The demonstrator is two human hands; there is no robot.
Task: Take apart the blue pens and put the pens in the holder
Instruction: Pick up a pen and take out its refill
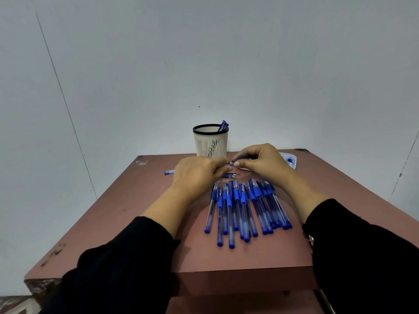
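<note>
- Two hands meet above the far half of the bench (249, 252): the left hand (195, 175) and the right hand (263, 164), fingertips almost touching, both with dark sleeves drawn back from the wrists.
- Between them a single blue pen (230, 164) is pinched; the left hand's curled fingers cover one end, the right hand's thumb and forefinger grip the other, and only a short blue section shows in the gap.
- Just below the fingertips, thin refills (232, 175) lie on the bench, points toward the right.
- Nearer the person, below and between the wrists, a row of blue pens (244, 207) lies side by side, touching and partly overlapping, blue grips toward the hands.
- Left of the left hand, one blue-and-clear pen piece (169, 172) lies apart; which part it is cannot be told.
- Behind the hands stands the holder (210, 141), a pale slotted cup with a dark rim, upright, with blue pen parts (223, 125) leaning out at its right side.
- Behind the right hand a white dish (289, 159) with blue marking is partly hidden.
</note>
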